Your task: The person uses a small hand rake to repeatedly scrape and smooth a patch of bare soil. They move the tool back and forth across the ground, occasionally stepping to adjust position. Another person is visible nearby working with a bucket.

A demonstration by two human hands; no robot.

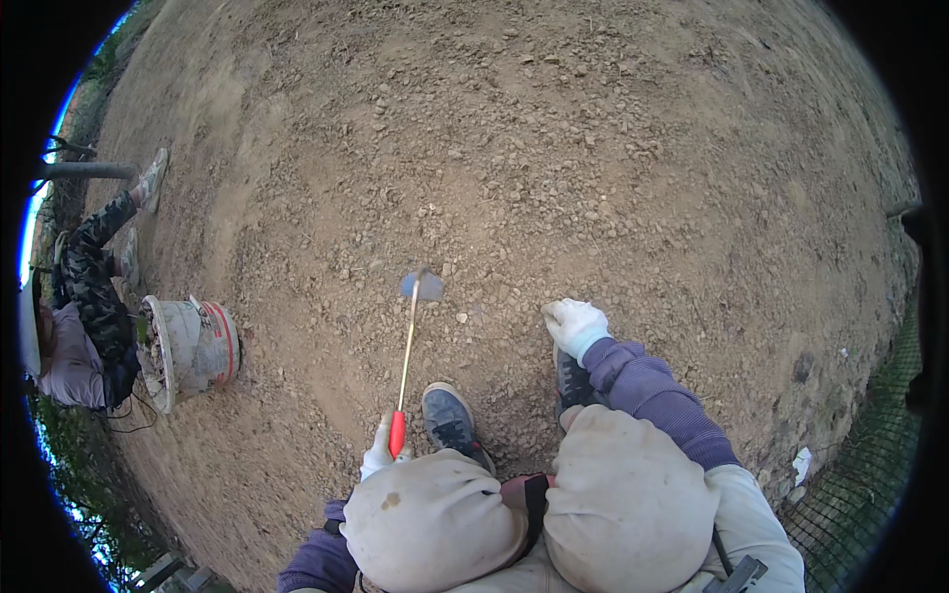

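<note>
My left hand (379, 451), in a white glove, grips the red handle of a small hand hoe (397, 432). The hoe's thin shaft points away from me, and its flat metal blade (422, 285) is at the stony soil, slightly blurred. My right hand (576, 324), in a white glove, is low over the ground just beyond my right shoe, its fingers bent towards the soil; whether they hold anything cannot be told. Between blade and right hand lies a small pale stone (462, 318). My knees cover the lower middle of the view.
At the left stands a white plastic bucket (200, 346) with red stripes, filled with clods or stones. Beyond it another person (85, 296) in camouflage trousers sits or crouches. A green mesh net (852, 474) edges the ground at the lower right, near a white scrap (802, 465).
</note>
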